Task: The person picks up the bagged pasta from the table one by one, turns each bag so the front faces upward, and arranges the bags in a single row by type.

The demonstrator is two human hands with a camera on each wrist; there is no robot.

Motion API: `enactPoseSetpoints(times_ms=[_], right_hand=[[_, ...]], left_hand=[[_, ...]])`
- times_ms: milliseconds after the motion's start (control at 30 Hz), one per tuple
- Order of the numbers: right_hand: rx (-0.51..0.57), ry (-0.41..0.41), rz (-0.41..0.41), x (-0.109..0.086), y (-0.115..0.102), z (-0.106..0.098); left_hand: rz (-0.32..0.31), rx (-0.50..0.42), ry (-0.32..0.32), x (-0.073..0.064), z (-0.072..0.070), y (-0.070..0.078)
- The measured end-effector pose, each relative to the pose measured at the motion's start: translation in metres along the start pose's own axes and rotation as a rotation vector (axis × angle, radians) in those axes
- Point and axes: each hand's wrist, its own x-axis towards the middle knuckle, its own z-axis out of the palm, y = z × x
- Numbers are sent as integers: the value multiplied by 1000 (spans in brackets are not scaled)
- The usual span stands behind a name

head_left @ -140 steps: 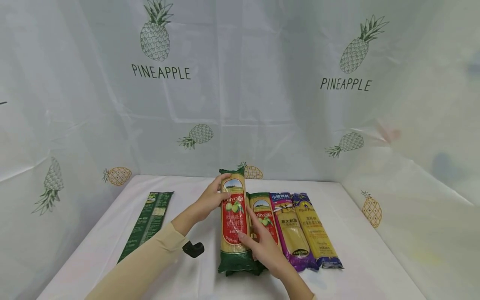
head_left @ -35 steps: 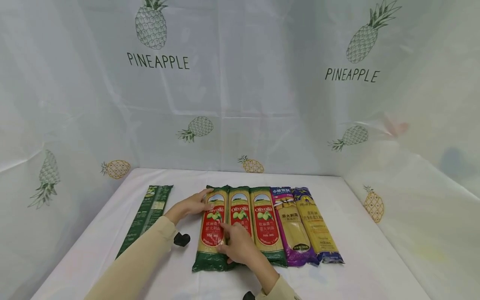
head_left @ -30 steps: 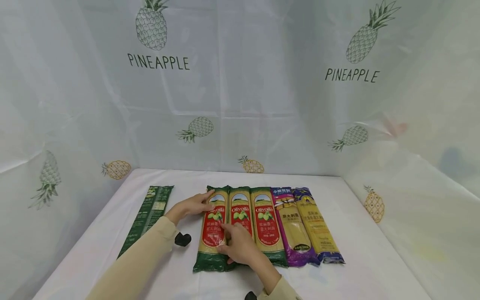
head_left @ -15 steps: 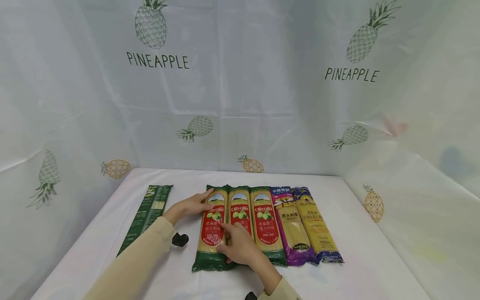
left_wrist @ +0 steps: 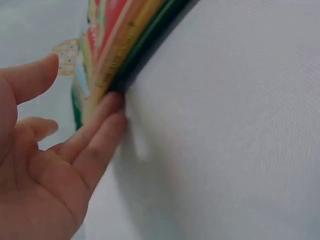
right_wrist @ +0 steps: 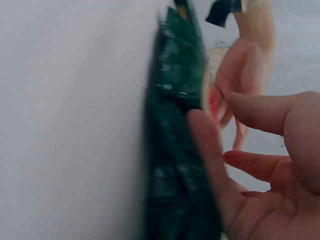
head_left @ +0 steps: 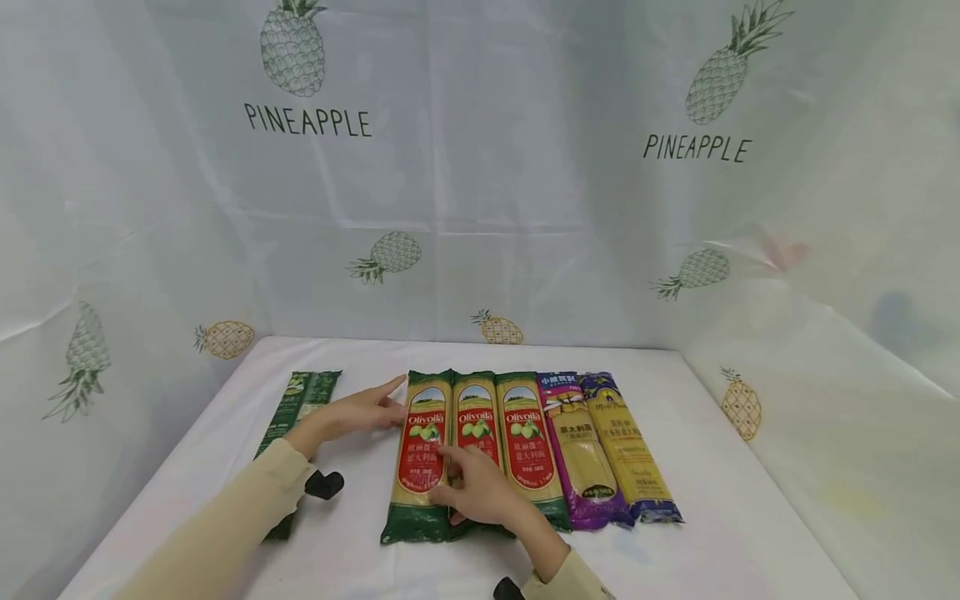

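Side by side on the table lie three Olivoila spaghetti packs with red labels and green ends: a left one [head_left: 422, 462], a middle one [head_left: 475, 404] and a right one [head_left: 531, 450]. My left hand [head_left: 360, 414] is at the upper left edge of the left pack, thumb spread; in the left wrist view its straight fingertips [left_wrist: 112, 112] reach that edge. My right hand [head_left: 483, 493] lies over the lower middle pack, with index finger and thumb on the left pack's face. In the right wrist view its fingers are parted beside the green pack ends [right_wrist: 172, 140].
Right of the row lie a purple-edged noodle pack [head_left: 585, 454] and a yellow pack with blue ends [head_left: 632, 450]. A flat green pack [head_left: 281, 421] lies at the left, partly behind my left forearm. A pineapple-print sheet [head_left: 480, 167] hangs behind the white table [head_left: 360, 558].
Earlier both hands held one Olivoila pack raised; it now lies at the left of the row. In the last half second my left hand has shifted left; my right hand has stayed nearly still.
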Motion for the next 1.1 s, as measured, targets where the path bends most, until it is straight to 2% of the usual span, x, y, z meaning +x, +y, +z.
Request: enactPoseSetpoints(times_ms=[100, 200, 367, 567, 667, 767, 833, 967, 1100], right_hand=[[34, -22, -8, 1, -5, -7], [28, -22, -33, 0, -13, -9], [94, -26, -70, 1, -30, -3], [241, -40, -55, 13, -45, 19], [286, -62, -25, 21, -52, 32], [313, -95, 33, 31, -61, 47], [320, -109, 86, 39, -66, 60], [317, -101, 184, 53, -76, 85], [278, -51, 236, 66, -81, 107]], left_hand=[[37, 136, -32, -11, -12, 2], [83, 222, -17, -24, -24, -1], [138, 216, 110, -42, -52, -13], [193, 345, 257, -60, -92, -37], [210, 380, 300, -69, -107, -50], [192, 396, 325, -76, -117, -63], [165, 393, 318, -79, -122, -71], [66, 317, 266, -81, -130, -89], [-38, 200, 192, -78, -136, -102]])
